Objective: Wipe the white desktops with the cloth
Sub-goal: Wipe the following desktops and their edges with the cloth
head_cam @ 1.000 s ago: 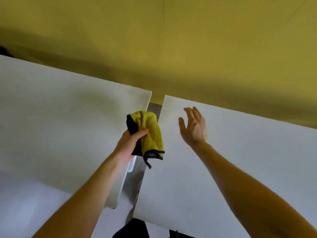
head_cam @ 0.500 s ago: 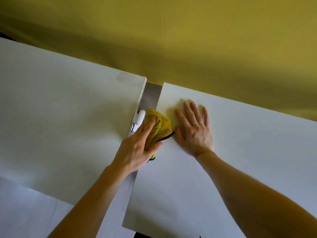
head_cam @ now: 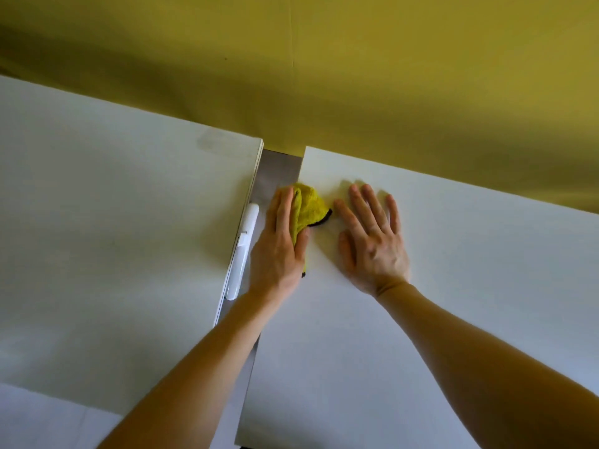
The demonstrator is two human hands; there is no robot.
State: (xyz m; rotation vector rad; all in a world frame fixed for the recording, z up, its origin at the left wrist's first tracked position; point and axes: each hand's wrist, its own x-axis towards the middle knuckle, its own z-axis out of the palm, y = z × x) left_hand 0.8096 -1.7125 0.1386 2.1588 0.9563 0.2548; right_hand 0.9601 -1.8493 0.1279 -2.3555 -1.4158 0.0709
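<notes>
Left-hand grip: The left hand lies flat on the yellow cloth, its fingers straight and close together, pressing down. The thumb rests against the cloth's right side without curling round it.
Cloth position: The cloth sits bunched under that hand on the left edge of the right desktop, near its back left corner. Its left part overlaps the grey strip.
Cloth axis: Its long axis runs front to back, roughly along the desktop edge. The rounded end points at the wall, and 1 black-trimmed corner pokes right.
Right hand: The right hand rests palm down on the same desktop, fingers spread and holding nothing. Its index fingertip is just beside the black-trimmed corner; contact between them cannot be told.
Edges: The grey strip fills the gap between the 2 white desktops. The left desktop ends just left of the left hand, where a long white plastic piece lies along its edge.
Open room: Bare white surface stretches right and forward of the right hand and across most of the left desktop. Little room lies behind the cloth, near the back edge.
Backdrop: A yellow wall rises directly behind both desktops.
</notes>
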